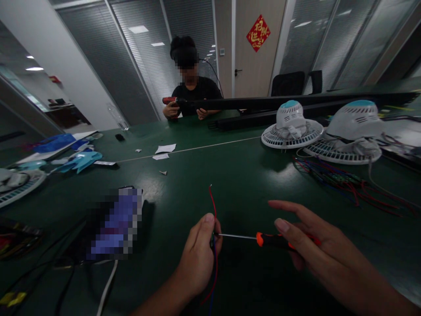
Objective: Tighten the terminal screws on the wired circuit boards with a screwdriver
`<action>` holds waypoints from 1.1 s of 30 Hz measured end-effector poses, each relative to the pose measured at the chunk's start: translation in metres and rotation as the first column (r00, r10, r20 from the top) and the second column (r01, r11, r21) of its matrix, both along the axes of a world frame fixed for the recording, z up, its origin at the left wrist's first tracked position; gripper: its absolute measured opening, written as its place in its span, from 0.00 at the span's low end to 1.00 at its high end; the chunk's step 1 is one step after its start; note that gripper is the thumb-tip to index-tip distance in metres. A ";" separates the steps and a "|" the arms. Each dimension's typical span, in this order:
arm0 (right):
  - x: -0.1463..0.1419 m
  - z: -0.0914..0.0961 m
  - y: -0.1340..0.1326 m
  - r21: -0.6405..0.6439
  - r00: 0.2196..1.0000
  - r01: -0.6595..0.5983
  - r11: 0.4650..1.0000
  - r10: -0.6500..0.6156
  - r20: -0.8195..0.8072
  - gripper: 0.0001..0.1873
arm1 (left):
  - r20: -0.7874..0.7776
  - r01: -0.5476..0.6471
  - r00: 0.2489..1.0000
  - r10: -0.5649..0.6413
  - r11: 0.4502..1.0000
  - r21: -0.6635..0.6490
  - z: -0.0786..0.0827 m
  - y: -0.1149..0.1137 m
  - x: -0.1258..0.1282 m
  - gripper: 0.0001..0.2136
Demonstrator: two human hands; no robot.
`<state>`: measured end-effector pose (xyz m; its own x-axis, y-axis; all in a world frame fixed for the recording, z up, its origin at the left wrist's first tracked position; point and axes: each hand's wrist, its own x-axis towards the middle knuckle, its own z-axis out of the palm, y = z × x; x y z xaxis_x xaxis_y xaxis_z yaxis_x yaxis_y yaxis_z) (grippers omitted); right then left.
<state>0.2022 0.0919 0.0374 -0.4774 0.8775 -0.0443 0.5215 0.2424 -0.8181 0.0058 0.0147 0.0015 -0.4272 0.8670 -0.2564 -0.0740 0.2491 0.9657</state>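
My left hand (197, 256) is closed around a small dark part, mostly hidden by the fingers. From this part a red wire (213, 202) rises, ending in a bare tip, while red and blue wires hang below. A screwdriver (271, 240) with a black and orange handle lies level, its tip meeting the part at my left fingers. Its handle rests in my right hand (325, 248), where the thumb and index finger are spread apart and the lower fingers are around the handle, partly hidden.
On the green table (184, 180), white fan parts (292, 127) and a bundle of wires (348, 182) lie right. A device with a blurred screen (115, 228) stands left, near cables. Paper scraps (165, 149) lie ahead. Across the table, a person (190, 90) holds a red drill (170, 101) near long black bars (237, 103).
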 end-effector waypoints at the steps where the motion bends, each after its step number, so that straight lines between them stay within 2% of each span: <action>1: -0.001 0.001 0.000 0.005 1.000 -0.001 1.000 0.001 -0.010 0.34 | -0.003 0.000 1.000 0.000 1.000 0.003 0.000 0.000 0.000 0.21; 6: -0.002 0.001 -0.002 0.014 0.998 0.031 0.999 -0.030 -0.051 0.30 | -0.012 0.004 1.000 -0.004 1.000 -0.021 0.001 0.000 0.000 0.21; 11: 0.001 -0.003 -0.001 0.051 0.997 0.008 0.999 -0.004 -0.071 0.28 | -0.015 0.005 1.000 -0.005 0.999 -0.045 0.002 0.001 0.000 0.21; 18: -0.001 0.002 0.000 0.126 0.998 0.015 0.992 -0.006 -0.069 0.25 | 0.021 0.004 1.000 -0.004 1.000 -0.018 -0.003 0.000 0.000 0.20; 26: 0.002 0.000 -0.002 0.078 0.994 0.027 0.997 -0.019 -0.104 0.27 | 0.023 -0.005 1.000 0.006 0.999 -0.037 0.003 0.001 0.000 0.21; 30: 0.006 -0.005 -0.003 -0.051 0.995 -0.025 0.998 0.019 -0.101 0.32 | 0.013 0.008 1.000 -0.008 0.999 -0.036 0.003 0.001 0.001 0.21; 33: 0.006 -0.006 -0.003 -0.113 0.998 0.000 0.994 -0.007 -0.061 0.35 | 0.025 0.006 1.000 -0.005 0.999 -0.042 0.002 0.000 0.001 0.20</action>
